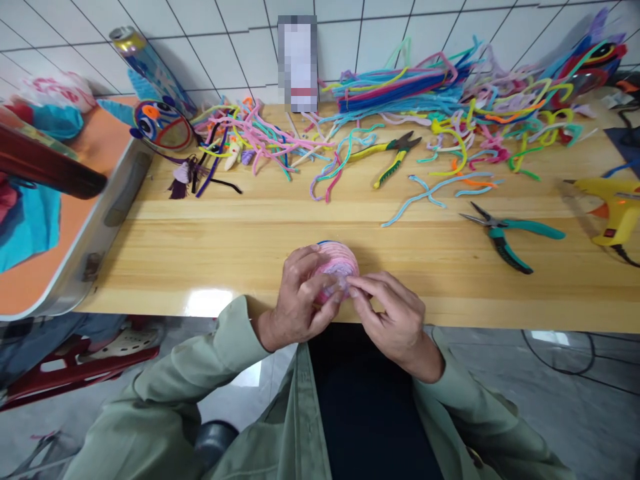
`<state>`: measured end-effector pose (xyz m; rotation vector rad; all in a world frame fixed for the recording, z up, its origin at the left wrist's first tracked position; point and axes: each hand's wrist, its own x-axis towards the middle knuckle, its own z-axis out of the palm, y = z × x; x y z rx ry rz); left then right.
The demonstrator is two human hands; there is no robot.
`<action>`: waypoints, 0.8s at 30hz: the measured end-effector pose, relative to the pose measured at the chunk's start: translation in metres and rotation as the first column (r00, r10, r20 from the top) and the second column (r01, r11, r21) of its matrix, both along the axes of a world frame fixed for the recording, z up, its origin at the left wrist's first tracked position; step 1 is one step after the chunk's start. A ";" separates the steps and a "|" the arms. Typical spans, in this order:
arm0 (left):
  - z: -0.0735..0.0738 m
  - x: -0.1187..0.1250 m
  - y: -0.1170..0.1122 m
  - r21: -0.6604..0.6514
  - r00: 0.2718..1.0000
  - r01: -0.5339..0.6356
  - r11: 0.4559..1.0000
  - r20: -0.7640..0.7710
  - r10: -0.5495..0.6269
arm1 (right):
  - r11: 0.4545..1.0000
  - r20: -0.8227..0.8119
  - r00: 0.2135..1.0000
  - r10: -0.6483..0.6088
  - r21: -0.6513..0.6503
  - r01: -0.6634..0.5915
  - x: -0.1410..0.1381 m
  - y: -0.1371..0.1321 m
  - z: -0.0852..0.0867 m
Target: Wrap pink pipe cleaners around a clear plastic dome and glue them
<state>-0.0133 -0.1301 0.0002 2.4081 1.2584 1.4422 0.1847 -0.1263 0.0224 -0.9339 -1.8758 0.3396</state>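
Observation:
Near the table's front edge I hold a round, coiled pink and lilac piece (pixel 339 257) that looks wound from pipe cleaners. A thin blue edge shows at its top. My left hand (pixel 303 297) is wrapped round its left side, with the thumb along its lower edge. At its right side, the thumb and forefinger of my right hand (pixel 390 310) are pinched together against the lilac middle. Whatever small end lies between those fingertips is too small to make out. Part of the coil is hidden behind my left fingers.
Teal-handled pliers (pixel 500 230) and a yellow glue gun (pixel 617 207) lie to the right. Yellow-green cutters (pixel 393 153) rest among loose pipe cleaners (pixel 270 137). A bundle of pipe cleaners (pixel 400 90) lies along the tiled wall. An orange tray-like surface (pixel 75 220) stands left, near a can (pixel 153 67).

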 end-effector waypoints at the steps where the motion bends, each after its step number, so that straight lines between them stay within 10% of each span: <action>1: 0.001 0.000 0.000 0.001 1.000 -0.001 1.000 -0.011 0.001 | 1.000 -0.002 1.000 0.000 -0.001 0.000 0.000 0.000 0.000; 24: 0.042 -0.015 0.018 -0.211 0.966 0.150 0.966 -0.178 -0.189 | 0.992 -0.051 0.998 0.039 -0.116 -0.044 0.003 0.011 0.007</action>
